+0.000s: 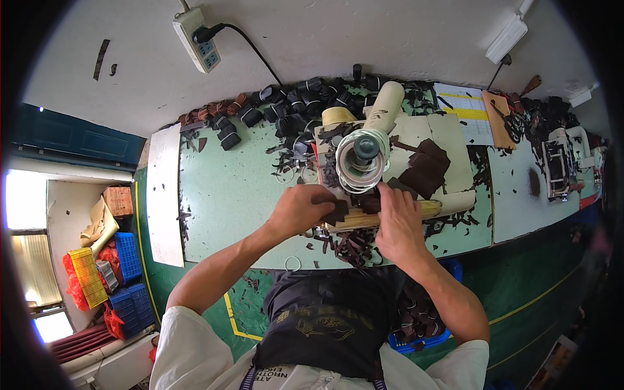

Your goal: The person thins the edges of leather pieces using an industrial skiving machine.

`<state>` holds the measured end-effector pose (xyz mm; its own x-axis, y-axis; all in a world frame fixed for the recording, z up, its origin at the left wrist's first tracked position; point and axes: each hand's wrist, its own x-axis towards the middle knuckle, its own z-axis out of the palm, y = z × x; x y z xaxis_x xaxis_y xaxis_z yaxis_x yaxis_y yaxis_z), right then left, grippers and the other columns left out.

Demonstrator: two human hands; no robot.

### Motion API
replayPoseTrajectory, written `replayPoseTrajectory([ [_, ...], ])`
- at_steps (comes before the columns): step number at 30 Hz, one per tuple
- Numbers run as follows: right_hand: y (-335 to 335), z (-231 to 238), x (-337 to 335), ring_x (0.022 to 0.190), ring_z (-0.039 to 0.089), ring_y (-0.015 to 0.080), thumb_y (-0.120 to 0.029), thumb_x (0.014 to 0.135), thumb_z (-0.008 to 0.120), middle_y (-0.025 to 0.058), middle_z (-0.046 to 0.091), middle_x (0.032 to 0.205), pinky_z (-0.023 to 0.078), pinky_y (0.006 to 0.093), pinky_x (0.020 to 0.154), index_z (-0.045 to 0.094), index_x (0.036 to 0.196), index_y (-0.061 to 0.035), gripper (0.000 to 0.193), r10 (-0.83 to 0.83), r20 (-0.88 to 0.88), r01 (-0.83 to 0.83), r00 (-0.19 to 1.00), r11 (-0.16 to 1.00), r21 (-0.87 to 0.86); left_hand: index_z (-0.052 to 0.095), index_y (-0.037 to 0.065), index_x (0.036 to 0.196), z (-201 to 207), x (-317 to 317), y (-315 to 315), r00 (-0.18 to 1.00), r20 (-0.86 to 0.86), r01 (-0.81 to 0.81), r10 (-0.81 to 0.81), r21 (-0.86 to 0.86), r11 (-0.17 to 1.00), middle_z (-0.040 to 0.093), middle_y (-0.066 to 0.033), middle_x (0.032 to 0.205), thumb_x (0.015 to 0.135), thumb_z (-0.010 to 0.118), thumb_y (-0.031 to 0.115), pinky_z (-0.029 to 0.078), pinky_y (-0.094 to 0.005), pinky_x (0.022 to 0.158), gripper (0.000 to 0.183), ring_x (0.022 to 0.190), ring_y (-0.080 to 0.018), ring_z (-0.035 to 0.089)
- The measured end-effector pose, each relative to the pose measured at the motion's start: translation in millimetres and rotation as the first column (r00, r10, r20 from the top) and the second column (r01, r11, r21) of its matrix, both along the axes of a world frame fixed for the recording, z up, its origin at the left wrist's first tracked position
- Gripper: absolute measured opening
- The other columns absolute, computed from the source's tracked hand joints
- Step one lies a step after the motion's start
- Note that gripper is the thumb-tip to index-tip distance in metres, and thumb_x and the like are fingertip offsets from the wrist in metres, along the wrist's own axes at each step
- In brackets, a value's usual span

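My left hand (300,208) is closed, pinching a small dark leather piece (336,212) between thumb and fingers at the left of a bench machine (385,107) with a cream cylindrical body. My right hand (399,227) is on the other side, its index finger reaching up to the machine's front and the other fingers bent together. Whatever its fingertips hold is too hard to make out. Between the hands lies a brown leather piece (370,205), just below the round lamp head (361,160) wound with white cord, which hides the working part.
Several dark bundles (249,116) line the wall at the back. Large brown leather pieces (429,170) lie right of the machine. Dark scraps (354,250) litter the front edge of the green table (227,195). A blue basket (422,342) of dark pieces stands below, at my right.
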<state>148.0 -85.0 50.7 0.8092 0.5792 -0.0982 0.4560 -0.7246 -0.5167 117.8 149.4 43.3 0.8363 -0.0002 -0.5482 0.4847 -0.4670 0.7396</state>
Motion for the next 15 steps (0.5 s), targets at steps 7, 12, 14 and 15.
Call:
replayPoseTrajectory([
  [7,5,-18,2,0.102,0.051,0.0382,0.007,0.079,0.059,0.0197,0.052,0.108,0.041,0.0478,0.086,0.049,0.121,0.0018,0.043,0.011,0.083,-0.033,0.996,0.965,0.262,0.073,0.004,0.108,18,15,-24,0.998,-0.061,0.006,0.0,0.088,0.996,0.076,-0.0143,0.095,0.086,0.072,0.021,0.058,-0.0329,0.072,0.027,0.075,-0.0211,0.075],
  [12,3,-1,1,0.105,0.05,0.0398,0.008,0.08,0.058,0.021,0.051,0.113,0.041,0.0491,0.092,0.049,0.12,0.0035,0.041,-0.004,-0.042,0.003,0.999,1.0,-0.02,0.072,0.002,0.105,-2,-1,-6,0.997,0.074,-0.031,0.031,0.001,1.0,0.076,-0.0138,0.091,0.086,0.072,0.018,0.057,-0.033,0.069,0.026,0.072,-0.0213,0.074],
  [14,-3,-5,2,0.105,0.05,0.0401,0.008,0.079,0.058,0.0216,0.052,0.113,0.041,0.0492,0.092,0.048,0.119,0.0039,0.042,-0.012,-0.002,0.012,1.0,1.0,0.024,0.071,0.001,0.105,-1,1,-6,0.993,0.121,-0.028,0.016,0.094,0.995,0.076,-0.0138,0.09,0.085,0.072,0.017,0.057,-0.0328,0.068,0.025,0.07,-0.0213,0.074],
  [15,-5,-10,3,0.104,0.051,0.04,0.008,0.078,0.059,0.0211,0.053,0.111,0.041,0.0491,0.09,0.048,0.12,0.0035,0.044,0.013,-0.01,-0.011,1.0,0.991,0.131,0.071,0.001,0.106,10,7,-13,0.998,0.049,-0.048,0.044,0.08,0.996,0.076,-0.0142,0.092,0.085,0.072,0.016,0.057,-0.033,0.07,0.026,0.074,-0.0227,0.074],
])
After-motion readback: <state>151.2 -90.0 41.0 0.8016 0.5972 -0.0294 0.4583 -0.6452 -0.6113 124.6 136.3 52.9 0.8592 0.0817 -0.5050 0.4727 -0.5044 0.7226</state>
